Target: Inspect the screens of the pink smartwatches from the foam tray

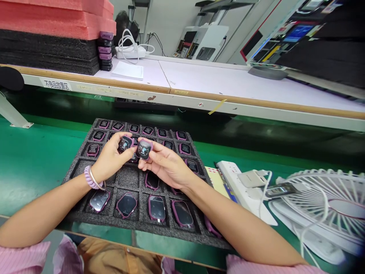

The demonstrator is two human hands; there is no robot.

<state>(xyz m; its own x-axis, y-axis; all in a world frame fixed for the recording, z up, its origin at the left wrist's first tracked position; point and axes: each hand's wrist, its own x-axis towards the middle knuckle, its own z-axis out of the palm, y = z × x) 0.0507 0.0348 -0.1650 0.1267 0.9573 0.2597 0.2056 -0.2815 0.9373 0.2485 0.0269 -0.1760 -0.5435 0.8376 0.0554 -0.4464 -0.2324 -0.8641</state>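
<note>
My left hand [115, 154] is closed on a purple-cased smartwatch [125, 144] whose lit screen shows a dial. Right beside it, my right hand [165, 161] grips a second purple smartwatch [144, 148], also lit with a dial and a blue mark. Both are held above a dark grey foam tray [127, 177] divided into square pockets. In its far rows sit several purple watches [185, 148] with text on their screens. Nearer to me lie watches with dark screens, such as this watch [156, 208]. My hands and forearms hide some pockets.
At right stand a white power strip [230, 171] with a charger [251, 178] and cable, and a white fan [336, 205]. A raised shelf [199, 76] crosses behind, bearing pink foam [57, 19], black foam [48, 51] and a small stack of watches [105, 50].
</note>
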